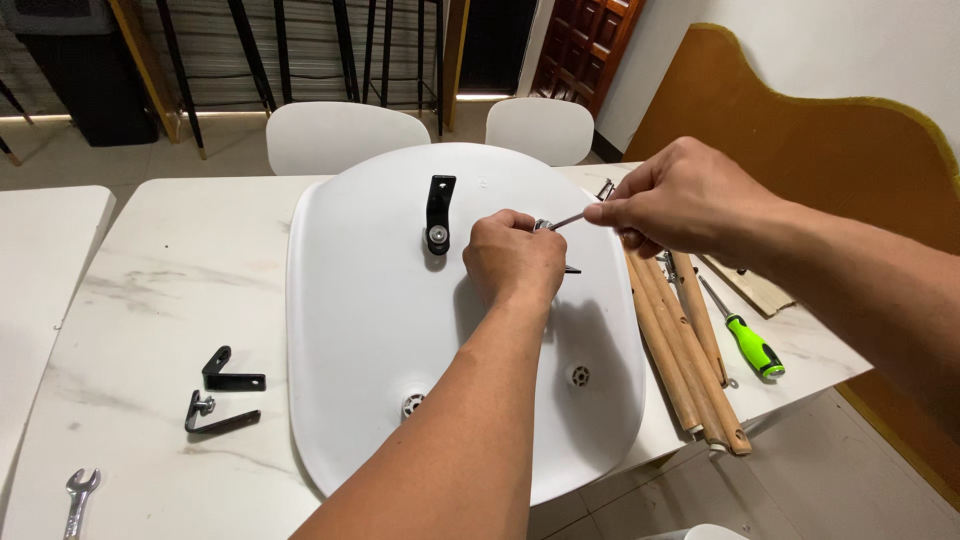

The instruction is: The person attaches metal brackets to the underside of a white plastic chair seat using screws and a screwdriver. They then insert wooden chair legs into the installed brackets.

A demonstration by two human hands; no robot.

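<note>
A white plastic chair seat (370, 330) lies upside down on the white marble table (170, 270). One black metal bracket (439, 212) is bolted near the seat's far middle. My left hand (515, 255) rests on the seat just right of that bracket, fingers closed over a second black bracket whose tip shows at its right. My right hand (680, 200) pinches a thin metal hex key (566, 220), whose end meets a bolt at my left fingertips.
Two loose black brackets (225, 395) lie left of the seat and a spanner (78, 498) at the near left corner. Several wooden legs (690, 350) and a green-handled screwdriver (752, 347) lie on the right. Two white chairs (335, 135) stand behind the table.
</note>
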